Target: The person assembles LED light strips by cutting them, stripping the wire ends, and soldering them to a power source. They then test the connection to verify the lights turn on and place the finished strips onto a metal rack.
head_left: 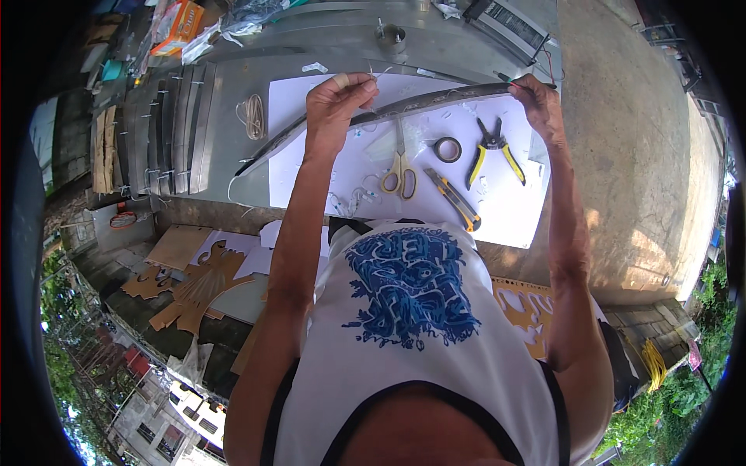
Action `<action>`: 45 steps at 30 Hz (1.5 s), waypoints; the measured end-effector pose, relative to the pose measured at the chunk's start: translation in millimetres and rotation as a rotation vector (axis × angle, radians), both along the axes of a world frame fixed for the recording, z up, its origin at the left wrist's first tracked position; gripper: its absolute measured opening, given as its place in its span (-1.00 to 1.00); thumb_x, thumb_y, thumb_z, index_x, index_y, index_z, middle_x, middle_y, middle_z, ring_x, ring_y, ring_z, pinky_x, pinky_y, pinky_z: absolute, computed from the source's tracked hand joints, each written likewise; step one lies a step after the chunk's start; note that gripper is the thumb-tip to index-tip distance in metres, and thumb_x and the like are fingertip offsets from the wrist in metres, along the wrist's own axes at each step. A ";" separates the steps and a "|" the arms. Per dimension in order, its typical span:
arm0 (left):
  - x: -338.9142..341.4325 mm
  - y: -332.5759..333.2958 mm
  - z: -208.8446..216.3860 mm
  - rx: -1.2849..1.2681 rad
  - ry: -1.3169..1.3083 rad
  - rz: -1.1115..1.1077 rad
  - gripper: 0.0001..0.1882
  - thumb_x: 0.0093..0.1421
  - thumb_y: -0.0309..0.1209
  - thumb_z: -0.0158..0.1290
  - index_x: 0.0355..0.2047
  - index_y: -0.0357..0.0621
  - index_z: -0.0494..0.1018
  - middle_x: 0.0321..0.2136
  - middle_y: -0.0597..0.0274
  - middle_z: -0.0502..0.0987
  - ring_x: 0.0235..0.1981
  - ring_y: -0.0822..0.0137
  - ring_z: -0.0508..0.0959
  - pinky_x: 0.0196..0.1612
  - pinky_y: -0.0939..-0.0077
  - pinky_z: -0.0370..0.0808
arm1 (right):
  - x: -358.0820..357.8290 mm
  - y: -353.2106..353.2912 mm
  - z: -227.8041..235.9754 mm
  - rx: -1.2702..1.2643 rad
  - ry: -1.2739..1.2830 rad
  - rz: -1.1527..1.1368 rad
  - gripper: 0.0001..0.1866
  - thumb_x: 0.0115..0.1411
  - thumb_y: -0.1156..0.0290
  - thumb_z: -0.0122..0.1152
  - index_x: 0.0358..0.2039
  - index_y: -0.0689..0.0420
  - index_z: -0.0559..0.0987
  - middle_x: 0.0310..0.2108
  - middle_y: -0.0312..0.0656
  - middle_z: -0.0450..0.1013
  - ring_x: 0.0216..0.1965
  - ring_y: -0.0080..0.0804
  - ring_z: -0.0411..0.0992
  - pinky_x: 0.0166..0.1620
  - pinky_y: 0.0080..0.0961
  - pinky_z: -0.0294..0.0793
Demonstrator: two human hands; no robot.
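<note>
My left hand (pixel 340 107) is closed in a pinch on thin, pale wire ends (pixel 378 73) above the sheet. A long, dark, curved strip (pixel 435 98) passes beneath that hand, and a thin white wire (pixel 233 186) trails from its left end. At the strip's right end, my right hand (pixel 538 102) pinches a small, dark, clip-like piece with a greenish tip (pixel 503 77); its exact kind is unclear. Whether the right fingers also grip the strip cannot be told. Below the strip lie scissors (pixel 399 179), black tape (pixel 447 149), a yellow utility knife (pixel 454 200) and yellow-handled wire strippers (pixel 494 152).
A white sheet (pixel 291 182) covers part of the grey table. Beyond it stand a metal cup (pixel 390 39) and a dark box-shaped device (pixel 507 29). Coiled wire (pixel 251 116) and several dark strips (pixel 175 128) lie left. Cut brown board pieces (pixel 203 283) sit below the table edge.
</note>
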State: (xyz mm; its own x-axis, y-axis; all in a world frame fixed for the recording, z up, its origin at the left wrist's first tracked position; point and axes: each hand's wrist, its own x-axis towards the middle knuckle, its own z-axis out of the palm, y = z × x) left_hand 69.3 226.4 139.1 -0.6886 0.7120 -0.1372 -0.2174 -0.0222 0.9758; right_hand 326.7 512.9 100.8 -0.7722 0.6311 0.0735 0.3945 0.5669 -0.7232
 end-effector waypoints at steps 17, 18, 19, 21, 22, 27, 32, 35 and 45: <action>40.1 102.6 -33.8 -0.186 0.009 -0.317 -0.77 0.20 -0.37 0.31 -0.17 -0.21 0.66 -0.42 0.38 0.63 -0.49 0.66 0.42 -0.44 0.73 0.32 | 61.4 54.0 3.9 -0.211 0.066 -0.078 -0.78 0.35 0.31 0.26 -0.13 0.17 0.68 -0.50 -0.35 0.50 -0.45 -0.60 0.37 -0.34 -0.55 0.35; 38.3 101.8 -35.4 -0.176 0.002 -0.332 -0.77 0.21 -0.37 0.31 -0.17 -0.21 0.66 -0.42 0.38 0.63 -0.49 0.66 0.42 -0.44 0.73 0.32 | 53.5 53.0 11.2 -0.204 0.045 -0.080 -0.78 0.37 0.30 0.23 -0.14 0.16 0.67 -0.51 -0.36 0.48 -0.46 -0.61 0.35 -0.35 -0.55 0.35; 36.6 101.0 -37.2 -0.167 -0.005 -0.345 -0.77 0.21 -0.36 0.31 -0.17 -0.21 0.66 -0.42 0.38 0.62 -0.48 0.65 0.43 -0.44 0.73 0.33 | 44.6 52.6 19.0 -0.197 0.024 -0.081 -0.79 0.38 0.29 0.21 -0.15 0.16 0.66 -0.52 -0.36 0.47 -0.46 -0.61 0.34 -0.36 -0.55 0.34; 32.5 100.3 -38.4 -0.172 0.019 -0.369 -0.78 0.22 -0.36 0.29 -0.17 -0.21 0.66 -0.42 0.39 0.62 -0.47 0.65 0.44 -0.45 0.73 0.33 | 23.9 44.8 33.2 -0.180 0.037 -0.057 -0.80 0.41 0.27 0.14 -0.17 0.11 0.61 -0.55 -0.38 0.43 -0.50 -0.63 0.29 -0.38 -0.55 0.31; 30.4 100.6 -38.9 -0.187 0.049 -0.382 -0.78 0.23 -0.36 0.28 -0.17 -0.21 0.66 -0.42 0.39 0.63 -0.47 0.65 0.44 -0.45 0.73 0.33 | 20.4 48.0 26.3 -0.200 0.067 -0.020 -0.80 0.41 0.26 0.14 -0.16 0.10 0.61 -0.55 -0.37 0.43 -0.50 -0.63 0.29 -0.38 -0.55 0.31; 25.0 106.1 -34.0 -0.184 0.136 -0.422 -0.80 0.26 -0.38 0.22 -0.17 -0.21 0.65 -0.41 0.38 0.62 -0.46 0.62 0.45 -0.44 0.72 0.35 | -20.3 54.4 21.6 -0.147 0.056 0.109 -0.77 0.41 0.22 0.14 -0.02 -0.02 0.60 -0.53 -0.38 0.45 -0.45 -0.61 0.37 -0.33 -0.51 0.35; 15.8 108.1 -36.7 -0.192 -0.051 -0.416 -0.81 0.27 -0.41 0.18 -0.20 -0.27 0.63 -0.45 0.36 0.58 -0.51 0.59 0.42 -0.44 0.67 0.32 | -54.9 33.2 37.1 -0.216 0.076 0.196 -0.72 0.42 0.36 0.11 0.10 -0.08 0.60 -0.46 -0.34 0.51 -0.38 -0.56 0.44 -0.24 -0.45 0.44; 12.6 108.3 -35.9 -0.162 -0.130 -0.436 -0.81 0.27 -0.40 0.15 -0.24 -0.30 0.62 -0.47 0.36 0.55 -0.53 0.58 0.40 -0.45 0.64 0.29 | -62.1 26.5 21.8 -0.175 0.155 0.327 -0.74 0.34 0.38 0.22 0.02 -0.02 0.67 -0.36 -0.38 0.54 -0.47 -0.67 0.27 -0.39 -0.58 0.32; 6.4 114.6 -40.5 -0.125 -0.274 -0.510 -0.80 0.27 -0.35 0.15 -0.29 -0.27 0.61 -0.48 0.35 0.55 -0.53 0.57 0.41 -0.44 0.64 0.29 | -78.0 -12.2 21.5 0.081 0.162 0.422 -0.68 0.09 0.34 0.45 -0.12 0.06 0.68 -0.36 -0.27 0.51 -0.43 -0.30 0.49 -0.31 -0.36 0.52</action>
